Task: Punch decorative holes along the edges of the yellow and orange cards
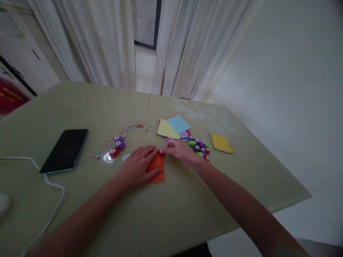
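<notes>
An orange square (157, 170) with small holes along its edges lies flat on the table. My left hand (138, 163) rests on it with fingers stretched out, covering much of its left side. At the square's upper right corner, my right hand (177, 149) pinches a small red piece (161, 153), partly hidden by the fingers. Just right of that hand sits a cluster of green, purple and red eye-topped pieces (199, 145). Left of my left hand stand two purple eye-topped pieces (120, 144) and a red one (114, 152).
Blue (179, 124) and pale yellow (166, 129) sheets overlap behind my hands. A yellow square with edge holes (222, 143) lies to the right. Colourful bits (131, 127) are scattered at centre left. A black tablet (65, 150) and white cable (57, 187) are on the left.
</notes>
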A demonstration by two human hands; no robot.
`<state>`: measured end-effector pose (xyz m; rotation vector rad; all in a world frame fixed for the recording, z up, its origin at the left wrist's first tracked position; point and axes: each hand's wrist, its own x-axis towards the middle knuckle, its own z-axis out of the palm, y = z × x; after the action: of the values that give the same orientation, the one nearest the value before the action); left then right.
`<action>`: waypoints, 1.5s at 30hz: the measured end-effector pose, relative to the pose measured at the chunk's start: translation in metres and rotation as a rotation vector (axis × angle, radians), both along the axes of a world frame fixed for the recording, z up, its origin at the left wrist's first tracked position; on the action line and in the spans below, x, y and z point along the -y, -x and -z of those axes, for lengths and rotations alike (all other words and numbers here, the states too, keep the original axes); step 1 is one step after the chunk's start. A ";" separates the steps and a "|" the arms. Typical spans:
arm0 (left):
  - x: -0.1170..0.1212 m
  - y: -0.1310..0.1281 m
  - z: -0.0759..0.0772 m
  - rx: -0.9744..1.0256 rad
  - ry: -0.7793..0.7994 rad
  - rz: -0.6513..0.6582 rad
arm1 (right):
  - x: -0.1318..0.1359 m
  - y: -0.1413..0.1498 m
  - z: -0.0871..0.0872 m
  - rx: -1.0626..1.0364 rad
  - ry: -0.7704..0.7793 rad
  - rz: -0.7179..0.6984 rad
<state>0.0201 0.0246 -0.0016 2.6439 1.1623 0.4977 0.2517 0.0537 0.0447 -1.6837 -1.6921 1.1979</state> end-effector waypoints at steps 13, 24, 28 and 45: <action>-0.001 0.000 0.007 0.071 -0.003 -0.008 | -0.001 0.006 0.002 0.098 0.053 -0.037; -0.003 0.001 0.006 0.068 -0.001 -0.008 | 0.006 0.017 0.000 -0.048 -0.045 0.111; -0.004 0.002 0.007 0.066 -0.005 -0.018 | 0.010 0.003 -0.012 -0.029 -0.216 0.123; 0.007 -0.002 -0.013 0.033 -0.016 0.267 | -0.004 0.082 -0.030 0.499 -0.527 -0.325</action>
<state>0.0218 0.0174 0.0115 2.7353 0.7816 0.4991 0.1692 0.0572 0.0750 -1.4735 -2.3901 0.3789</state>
